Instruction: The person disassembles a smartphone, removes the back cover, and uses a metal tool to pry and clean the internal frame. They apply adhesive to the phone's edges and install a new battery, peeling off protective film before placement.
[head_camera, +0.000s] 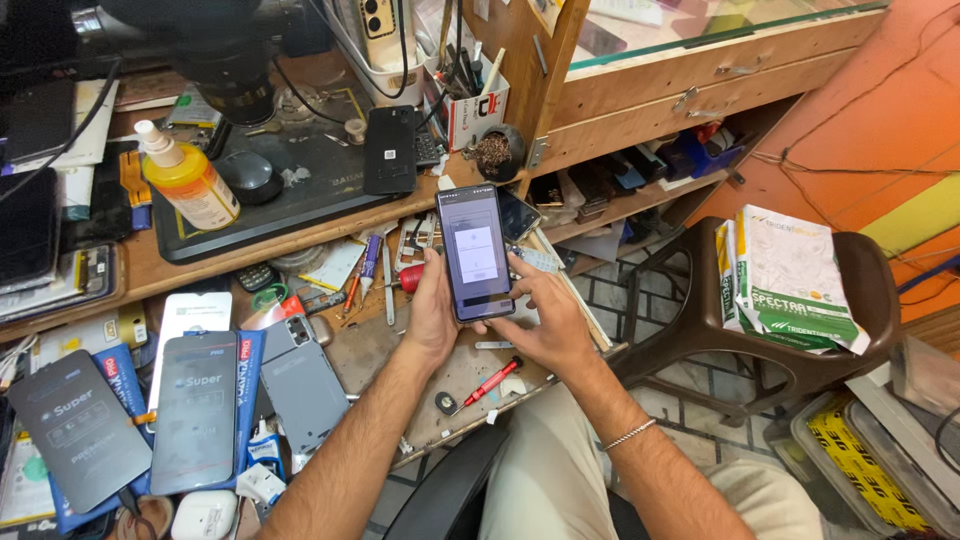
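Both hands are closed around a lit smartphone (475, 252) above the cluttered workbench (400, 350), left hand (432, 318) and right hand (545, 322) gripping its edges, as seems best for something light, stiff, slippery and breakable.

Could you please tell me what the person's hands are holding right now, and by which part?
A dark rectangular smartphone with a lit screen: the left hand grips its lower left edge, the right hand supports its lower right edge.
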